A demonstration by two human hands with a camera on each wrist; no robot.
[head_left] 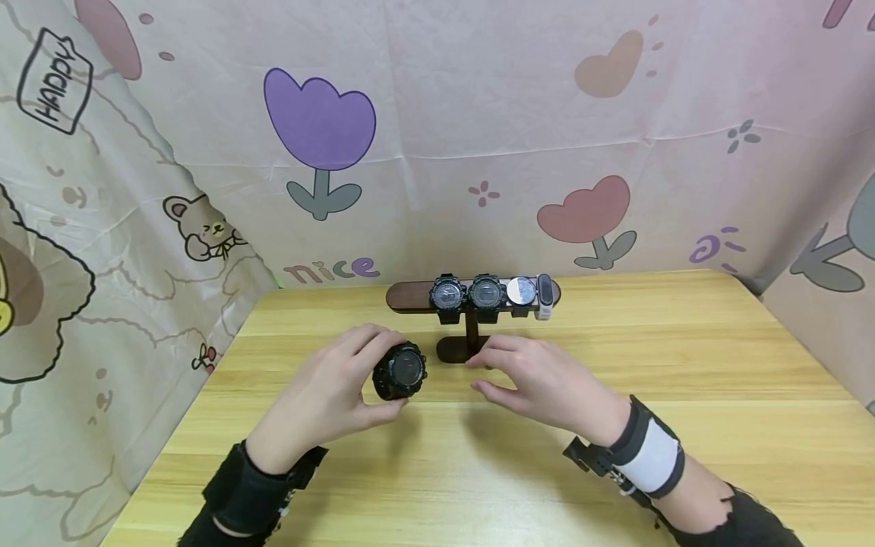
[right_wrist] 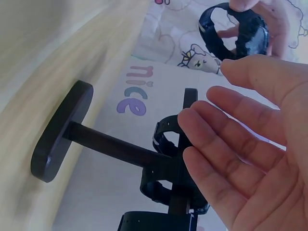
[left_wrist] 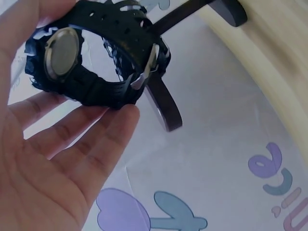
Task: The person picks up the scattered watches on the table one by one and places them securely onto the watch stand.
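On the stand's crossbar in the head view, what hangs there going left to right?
Black digital watch → second black digital watch → silver round-faced watch → slim white band. All four hang on the stand, whose left end is bare.

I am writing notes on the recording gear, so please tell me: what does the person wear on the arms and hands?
Both hands are bare: no gloves or rings visible. The left hand has a black strap-like wrist mount over a black sleeve. The right hand has a black wristband with a white panel and a small black buckle part, then a dark sleeve.
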